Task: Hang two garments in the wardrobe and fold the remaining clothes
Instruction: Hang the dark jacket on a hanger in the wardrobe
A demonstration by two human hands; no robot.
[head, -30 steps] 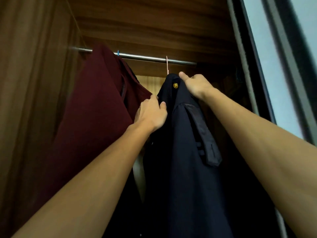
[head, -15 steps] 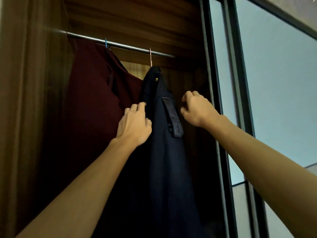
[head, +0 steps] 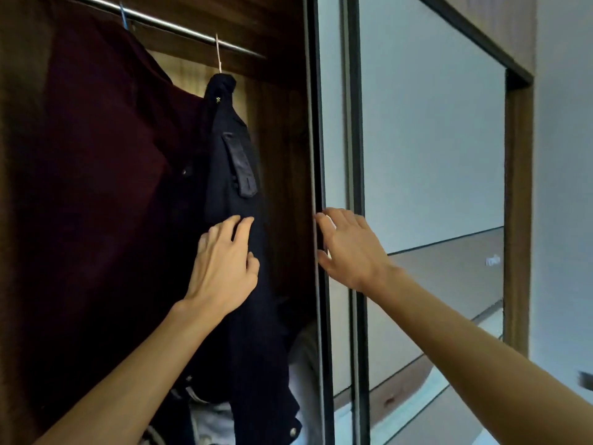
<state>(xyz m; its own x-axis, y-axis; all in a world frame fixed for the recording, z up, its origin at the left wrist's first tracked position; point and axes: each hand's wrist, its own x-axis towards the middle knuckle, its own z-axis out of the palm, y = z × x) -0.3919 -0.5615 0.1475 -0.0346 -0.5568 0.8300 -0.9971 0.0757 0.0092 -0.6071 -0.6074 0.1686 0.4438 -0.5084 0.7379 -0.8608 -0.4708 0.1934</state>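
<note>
Wood-panelled wardrobe (head: 279, 139), steel rail (head: 179, 27) across top. Below rail: dark navy jacket (head: 237, 175) on hanger, maroon garment (head: 96, 149) just left. Left hand (head: 221, 264) spread flat against jacket, gripping nothing. Right hand (head: 349, 248) open, fingertips at sliding mirror door (head: 417, 155) edge, right of rail.

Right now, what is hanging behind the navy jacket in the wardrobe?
A maroon garment hangs on the rail beside and behind the navy jacket. The jacket and the left hand cover its right edge, and the space below is too dark to tell.
</note>
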